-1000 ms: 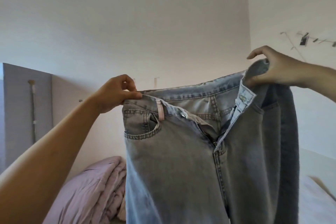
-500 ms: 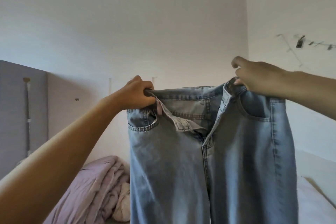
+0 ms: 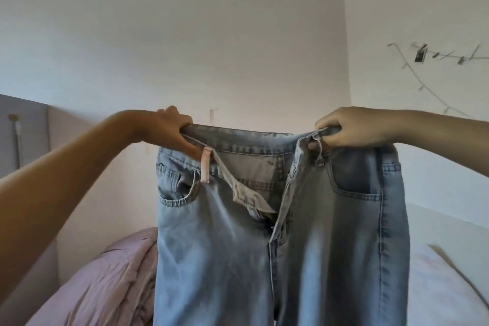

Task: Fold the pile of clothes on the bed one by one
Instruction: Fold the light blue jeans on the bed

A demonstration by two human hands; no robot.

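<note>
Gripping the jeans [image 3: 304, 233] waistband, both hands [image 3: 169, 130] [image 3: 354, 127] raised.

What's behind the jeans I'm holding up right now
Behind the jeans, held at the waistband by the left hand and right hand, a pink duvet shows at lower left and white bedding at right. The denim hides whatever lies between them.

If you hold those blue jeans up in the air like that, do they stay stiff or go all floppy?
Probably floppy: the light blue denim jeans hang straight down from where the left hand and right hand grip the waistband, and the open fly sags. They likely feel fairly heavy for cloth, since both hands hold them. Denim seems unlikely to slip.
</note>
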